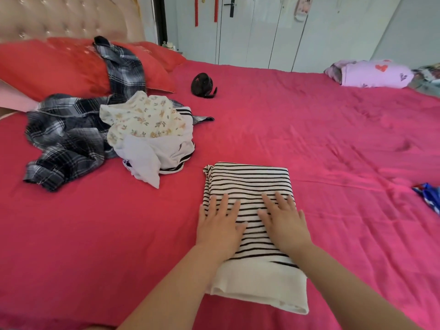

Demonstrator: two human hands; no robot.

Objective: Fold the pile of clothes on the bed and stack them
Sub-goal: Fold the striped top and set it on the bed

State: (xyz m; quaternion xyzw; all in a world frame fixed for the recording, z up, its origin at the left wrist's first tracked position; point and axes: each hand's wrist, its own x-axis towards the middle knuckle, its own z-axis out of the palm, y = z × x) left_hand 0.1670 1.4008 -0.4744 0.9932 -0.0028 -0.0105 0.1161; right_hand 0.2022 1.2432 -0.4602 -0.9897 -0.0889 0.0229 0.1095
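Note:
A folded black-and-white striped garment [250,179] lies on the pink bed sheet [333,144] in front of me. My left hand [220,225] and my right hand [284,222] both press flat on it, fingers straight, side by side. To the left sits the unfolded pile: a dark plaid shirt [64,139], a cream floral piece [145,120] and a white garment with striped trim [157,156].
Red pillows [54,67] lie against the tufted headboard at the back left, with part of the plaid shirt draped on them. A small black fan [202,85] sits mid-bed. A lilac bundle [373,73] is at the far right, and a blue item [428,195] at the right edge.

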